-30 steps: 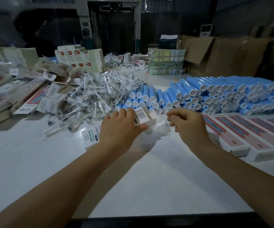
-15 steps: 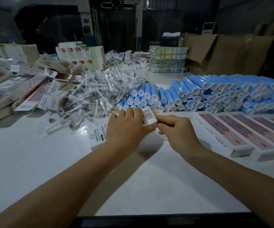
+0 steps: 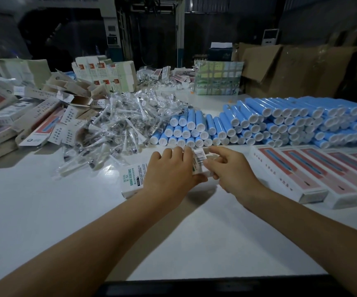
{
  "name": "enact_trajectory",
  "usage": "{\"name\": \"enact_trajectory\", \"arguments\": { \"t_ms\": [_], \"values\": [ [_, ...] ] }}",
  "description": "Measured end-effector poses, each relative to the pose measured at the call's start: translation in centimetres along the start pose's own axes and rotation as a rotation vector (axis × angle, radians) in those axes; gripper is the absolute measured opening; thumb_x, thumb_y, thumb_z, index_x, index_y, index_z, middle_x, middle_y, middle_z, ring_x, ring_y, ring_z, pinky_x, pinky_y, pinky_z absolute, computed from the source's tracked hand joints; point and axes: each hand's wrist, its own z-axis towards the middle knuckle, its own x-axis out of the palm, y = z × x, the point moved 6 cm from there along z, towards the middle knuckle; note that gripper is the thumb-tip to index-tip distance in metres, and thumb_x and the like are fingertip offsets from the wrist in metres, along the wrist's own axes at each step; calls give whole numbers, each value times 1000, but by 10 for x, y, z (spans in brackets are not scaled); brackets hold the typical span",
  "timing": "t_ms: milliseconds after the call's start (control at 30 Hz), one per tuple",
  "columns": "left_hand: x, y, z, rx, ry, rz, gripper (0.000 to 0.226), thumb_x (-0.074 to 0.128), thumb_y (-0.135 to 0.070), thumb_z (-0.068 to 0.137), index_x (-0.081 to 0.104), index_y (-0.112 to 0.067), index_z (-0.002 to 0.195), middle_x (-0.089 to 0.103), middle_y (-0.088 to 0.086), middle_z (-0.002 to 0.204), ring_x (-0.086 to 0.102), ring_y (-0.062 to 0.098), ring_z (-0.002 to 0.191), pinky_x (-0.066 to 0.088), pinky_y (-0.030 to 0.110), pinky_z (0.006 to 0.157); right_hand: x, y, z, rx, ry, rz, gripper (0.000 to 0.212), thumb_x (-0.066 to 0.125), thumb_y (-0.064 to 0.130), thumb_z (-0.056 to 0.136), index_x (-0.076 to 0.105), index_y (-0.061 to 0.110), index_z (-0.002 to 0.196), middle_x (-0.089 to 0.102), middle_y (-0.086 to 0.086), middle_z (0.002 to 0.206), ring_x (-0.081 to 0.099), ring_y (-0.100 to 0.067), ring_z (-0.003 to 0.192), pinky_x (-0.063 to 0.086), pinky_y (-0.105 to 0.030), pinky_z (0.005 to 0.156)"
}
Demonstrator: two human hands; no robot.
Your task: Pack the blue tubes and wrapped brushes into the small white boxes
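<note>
A small white box of smooth printed card is held just above the pale, glossy worktop, near its middle. The left hand is wrapped over the box from above, its fingers curled round the far side and the thumb under the near edge. The right hand pinches the box's right end, where a barcode label faces up; whether that end flap is closed cannot be told. The box's long axis runs roughly left to right, tilted slightly toward the far right.

Touching the left wrist, a second small box with teal lettering lies flat, its long axis pointing away from the person.

Beyond the hands, the blue tubes are stacked in a low bank, cylindrical and smooth, their round white caps facing the person and their long axes running away toward the far edge. To the left of them the wrapped brushes lie in a loose, crinkled heap of clear film, pointing every way. Flat, unfolded cartons are piled at the far left. On the right, long white cartons with red panels lie side by side, angled away to the far right.

Open worktop stretches from the hands to the dark near edge, beneath both forearms.
</note>
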Motion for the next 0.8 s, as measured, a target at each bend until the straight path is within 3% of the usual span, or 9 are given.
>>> {"name": "enact_trajectory", "arguments": {
  "t_ms": [133,233,433,567,633,733,800],
  "values": [
    [0,-2,0,-13,1,8,80,25,-71,87,29,-11,140,50,6,128,50,25,111,34,35,86,1,-3,1,-11,-51,-65,13,57,13,93,59,21,104,65,6,84,59,1,62,42,-10,52],
    [0,-4,-1,-15,-20,32,79,23,-70,88,31,-9,138,52,7,125,51,25,107,36,35,84,5,-3,-1,-56,-59,-137,18,51,12,96,59,27,89,64,7,89,56,-3,73,41,-6,51],
    [1,-5,-2,-16,-53,58,77,20,-70,89,35,-8,134,54,7,119,53,24,101,36,35,79,8,-8,2,-45,-54,-111,17,49,12,97,63,22,99,64,-2,103,60,-7,85,45,-10,57],
    [0,2,2,-63,-42,10,82,19,-72,86,33,-10,137,53,5,123,52,24,107,36,34,82,7,1,3,-171,-43,-277,23,55,20,94,64,23,114,61,0,110,59,-10,93,52,-27,80],
    [-3,8,4,-102,-47,-31,85,15,-73,83,32,-10,138,51,5,125,51,24,110,36,35,84,0,6,4,-200,-126,-307,37,60,28,91,56,22,127,53,3,116,54,-4,91,48,-20,76],
    [-9,18,6,-160,-81,-112,81,12,-71,80,36,-14,133,52,3,122,50,24,110,36,34,84,-19,1,10,-36,-302,-29,65,67,36,86,35,26,142,45,2,124,52,-12,100,46,-28,80],
    [-10,17,6,-169,-96,-129,76,20,-70,85,34,-15,135,51,2,124,49,23,112,35,34,86,-8,-10,12,202,-155,466,60,65,33,87,42,18,140,60,-6,121,62,-17,93,53,-33,75]
  ]
}}
